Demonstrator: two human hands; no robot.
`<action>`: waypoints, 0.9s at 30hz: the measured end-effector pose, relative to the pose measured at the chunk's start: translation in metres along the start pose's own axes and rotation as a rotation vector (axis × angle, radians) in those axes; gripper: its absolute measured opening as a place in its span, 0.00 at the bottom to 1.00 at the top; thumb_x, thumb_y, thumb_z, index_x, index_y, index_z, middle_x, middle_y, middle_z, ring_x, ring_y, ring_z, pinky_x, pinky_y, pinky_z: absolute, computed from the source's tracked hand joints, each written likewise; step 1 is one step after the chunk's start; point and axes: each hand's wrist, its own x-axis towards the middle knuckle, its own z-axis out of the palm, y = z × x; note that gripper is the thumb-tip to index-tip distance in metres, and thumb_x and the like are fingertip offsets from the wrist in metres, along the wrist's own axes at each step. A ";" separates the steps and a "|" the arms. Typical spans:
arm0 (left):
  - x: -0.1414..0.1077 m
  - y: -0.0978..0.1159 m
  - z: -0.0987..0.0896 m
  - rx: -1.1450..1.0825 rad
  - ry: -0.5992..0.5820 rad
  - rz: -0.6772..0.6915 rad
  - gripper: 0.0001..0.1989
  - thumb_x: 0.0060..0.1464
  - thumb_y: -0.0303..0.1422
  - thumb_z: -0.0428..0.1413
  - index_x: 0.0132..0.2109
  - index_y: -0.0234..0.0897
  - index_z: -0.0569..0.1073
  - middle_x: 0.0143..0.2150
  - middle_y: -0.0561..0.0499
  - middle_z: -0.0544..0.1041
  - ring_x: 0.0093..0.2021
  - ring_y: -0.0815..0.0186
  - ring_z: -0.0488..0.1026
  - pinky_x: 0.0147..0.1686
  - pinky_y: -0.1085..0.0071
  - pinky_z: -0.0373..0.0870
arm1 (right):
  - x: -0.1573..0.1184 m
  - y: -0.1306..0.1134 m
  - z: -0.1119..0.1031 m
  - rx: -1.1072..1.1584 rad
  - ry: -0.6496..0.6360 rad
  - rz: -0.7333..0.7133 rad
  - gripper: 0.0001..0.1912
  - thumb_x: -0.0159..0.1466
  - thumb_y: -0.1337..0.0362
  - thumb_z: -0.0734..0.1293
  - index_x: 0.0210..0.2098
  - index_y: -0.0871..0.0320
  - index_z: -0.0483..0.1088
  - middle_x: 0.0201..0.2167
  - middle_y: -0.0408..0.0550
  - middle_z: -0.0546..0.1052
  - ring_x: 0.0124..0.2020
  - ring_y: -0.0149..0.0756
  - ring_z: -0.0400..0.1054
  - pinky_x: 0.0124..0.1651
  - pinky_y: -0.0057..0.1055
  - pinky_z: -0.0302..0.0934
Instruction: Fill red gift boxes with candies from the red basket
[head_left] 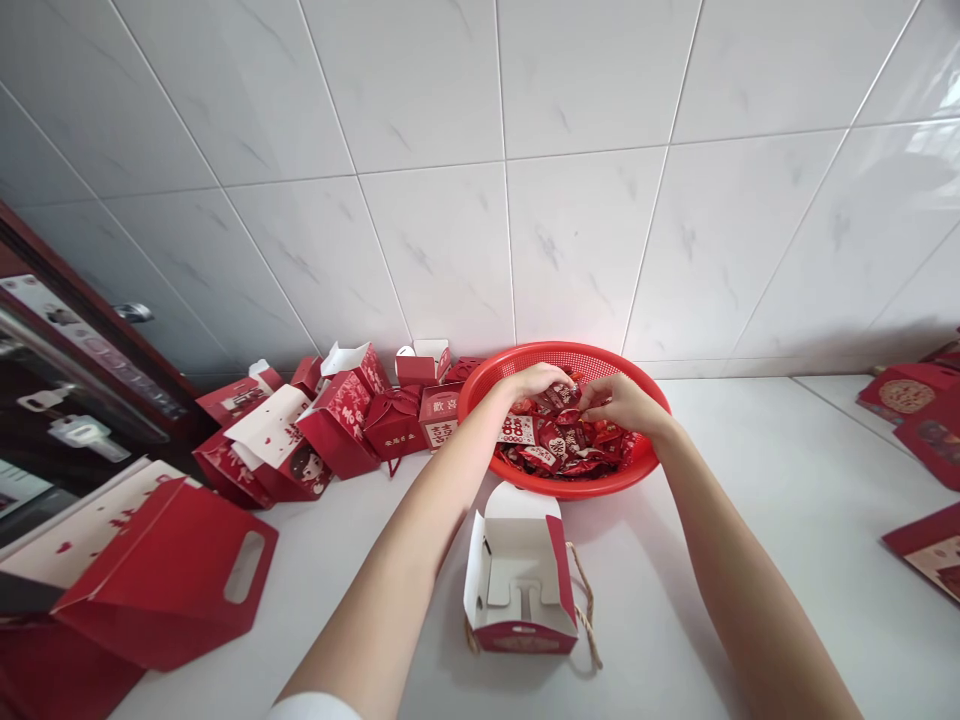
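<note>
Left hand (pixel 541 380) curled, right hand (pixel 616 405) narrowed; whether either grips, can't tell. Packets (pixel 559 443) lie under both, in the basket (pixel 570 489). Light, top-layer pinches should serve best; open box (pixel 523 640) bodyward of both hands.

Piled loose in a rounded red plastic basket (pixel 581 489) with perforated sides: many glossy red packets (pixel 564 446), overlapping at all angles, some with white or gold printing, 1 with a pale heart on its face, 1 largely white with red characters towards the left rim. Just in front of the basket, upright and open-topped: 1 small carton (pixel 525 575), dark red outside, white inside, flaps spread, 1 rounded at the far edge, with slotted tabs inside and twisted cord (pixel 590 630) trailing at its right side.
</note>
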 end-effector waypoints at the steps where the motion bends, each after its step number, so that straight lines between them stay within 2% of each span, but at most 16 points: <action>1: 0.000 0.001 -0.001 0.026 0.012 0.003 0.08 0.54 0.29 0.56 0.32 0.37 0.81 0.33 0.52 0.81 0.34 0.64 0.77 0.38 0.69 0.75 | 0.000 -0.001 0.000 0.014 0.000 -0.012 0.02 0.45 0.68 0.72 0.21 0.56 0.77 0.23 0.43 0.80 0.30 0.39 0.75 0.37 0.33 0.70; 4: 0.001 0.002 -0.003 0.092 0.035 -0.004 0.06 0.52 0.29 0.59 0.29 0.37 0.80 0.32 0.53 0.80 0.34 0.64 0.75 0.38 0.70 0.73 | -0.002 -0.005 0.001 0.081 0.026 -0.062 0.02 0.46 0.66 0.73 0.22 0.55 0.78 0.27 0.45 0.82 0.35 0.41 0.77 0.42 0.35 0.72; 6: 0.000 0.002 -0.004 0.119 0.028 -0.033 0.06 0.55 0.32 0.61 0.31 0.35 0.80 0.33 0.52 0.80 0.35 0.64 0.75 0.38 0.68 0.74 | -0.004 -0.008 0.002 0.140 0.043 -0.095 0.02 0.47 0.65 0.73 0.22 0.56 0.78 0.29 0.46 0.82 0.38 0.43 0.78 0.43 0.36 0.73; 9: -0.001 0.000 -0.003 0.119 0.015 -0.083 0.12 0.64 0.39 0.60 0.46 0.34 0.78 0.45 0.47 0.80 0.43 0.61 0.77 0.43 0.63 0.78 | -0.006 -0.011 0.002 0.220 0.068 -0.137 0.02 0.47 0.64 0.73 0.21 0.56 0.77 0.31 0.48 0.83 0.39 0.45 0.78 0.42 0.38 0.74; 11: -0.002 -0.003 -0.002 0.095 0.016 -0.093 0.18 0.66 0.41 0.59 0.56 0.34 0.75 0.55 0.44 0.77 0.50 0.57 0.77 0.48 0.57 0.78 | -0.008 -0.013 0.001 0.266 0.103 -0.158 0.03 0.47 0.63 0.73 0.21 0.56 0.76 0.34 0.49 0.84 0.40 0.45 0.78 0.42 0.38 0.73; 13: -0.003 -0.006 -0.001 0.062 0.017 -0.083 0.20 0.66 0.41 0.59 0.59 0.34 0.73 0.58 0.43 0.75 0.53 0.54 0.76 0.51 0.54 0.77 | -0.008 -0.012 -0.001 0.307 0.153 -0.169 0.03 0.48 0.63 0.73 0.22 0.56 0.76 0.37 0.50 0.84 0.40 0.44 0.78 0.42 0.38 0.72; 18: -0.005 0.000 0.000 -0.031 -0.019 -0.035 0.19 0.66 0.40 0.58 0.58 0.34 0.73 0.57 0.43 0.75 0.52 0.56 0.76 0.51 0.55 0.78 | -0.006 -0.008 -0.005 0.334 0.237 -0.158 0.02 0.47 0.65 0.70 0.22 0.56 0.75 0.37 0.50 0.85 0.40 0.43 0.77 0.43 0.38 0.71; 22: -0.009 0.012 -0.004 -0.100 -0.086 0.020 0.17 0.66 0.41 0.56 0.50 0.33 0.80 0.49 0.41 0.81 0.45 0.59 0.78 0.46 0.62 0.77 | -0.003 -0.004 -0.005 0.328 0.299 -0.134 0.03 0.46 0.64 0.70 0.22 0.56 0.74 0.37 0.51 0.84 0.40 0.45 0.77 0.44 0.40 0.70; 25: -0.014 0.014 -0.007 -0.127 -0.134 0.113 0.14 0.58 0.40 0.62 0.44 0.35 0.82 0.43 0.44 0.83 0.40 0.62 0.78 0.44 0.64 0.75 | -0.002 -0.003 -0.005 0.334 0.352 -0.124 0.05 0.46 0.64 0.70 0.24 0.56 0.73 0.39 0.52 0.84 0.44 0.47 0.77 0.47 0.41 0.70; 27: -0.016 0.012 -0.008 -0.125 -0.157 0.193 0.14 0.50 0.38 0.68 0.43 0.36 0.83 0.41 0.46 0.84 0.38 0.63 0.77 0.44 0.64 0.73 | -0.001 -0.003 -0.006 0.342 0.384 -0.120 0.09 0.47 0.64 0.70 0.30 0.56 0.74 0.42 0.52 0.84 0.48 0.47 0.76 0.50 0.41 0.70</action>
